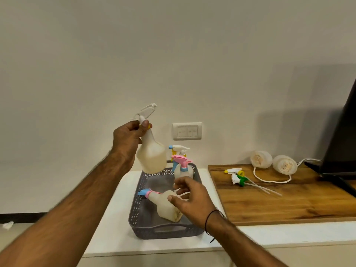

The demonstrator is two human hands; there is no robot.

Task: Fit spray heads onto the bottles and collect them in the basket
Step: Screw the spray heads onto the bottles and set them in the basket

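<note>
— Judging by how it hangs, is the translucent bottle (151, 155) heavy?

— Probably not. It looks like thin plastic and seems empty or nearly so. The left hand (128, 138) carries it by the neck alone, fingers and thumb curled just under the white spray head (145, 110), and the bottle hangs above the far left corner of the grey basket (134, 214). The neck is the sensible hold: narrow, stiffer than the body, and the head's collar stops it sliding through.

— And the body?

— Likely soft-walled; a squeeze there would dent it, and smooth plastic can slip. It should survive a drop, though the trigger might not.

— What is the right hand (189, 199) doing?

— It hovers over the basket with fingers loosely spread, gripping nothing. Whether its fingertips touch the bottle lying on its side (165, 205), the one with the pink and blue head, cannot be told.

— What else is in the basket?

— Two upright bottles at the far end, one with a pink and blue head (182, 168), one behind it with a white head (179, 149).

— What remains?

— On the wooden board (289, 201) to the right lie two loose spray heads (238, 176) with long dip tubes, light, thin and easily bent, best lifted by the collar. Beyond them two headless bottles (273, 162) lie on their sides.
</note>
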